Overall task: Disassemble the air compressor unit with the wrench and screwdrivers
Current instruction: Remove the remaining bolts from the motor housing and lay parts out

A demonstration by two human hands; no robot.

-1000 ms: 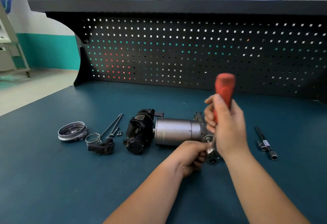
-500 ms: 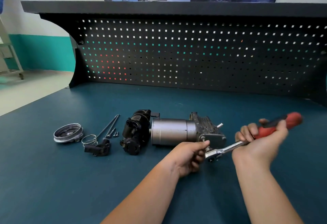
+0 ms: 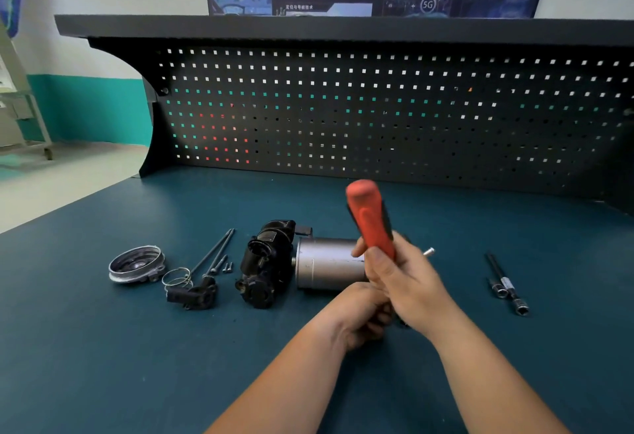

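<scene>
Leverage: right hand (image 3: 408, 282) clenched red-handled ratchet wrench (image 3: 370, 221), handle raised; left hand (image 3: 360, 317) curled at its hidden head, likely steadying it, grip unclear. Silver-and-black air compressor unit (image 3: 326, 263) lay on teal bench (image 3: 103, 348) behind both.

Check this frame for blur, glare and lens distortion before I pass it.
Head view: wide-angle bowing curves the shelf edge and the pegboard rows; lighting is even, with only soft shadows on the bench; mild sheen on the silver motor housing, no blown glare; the red wrench handle looks slightly soft; the right hand and left hand hide its head.
</scene>
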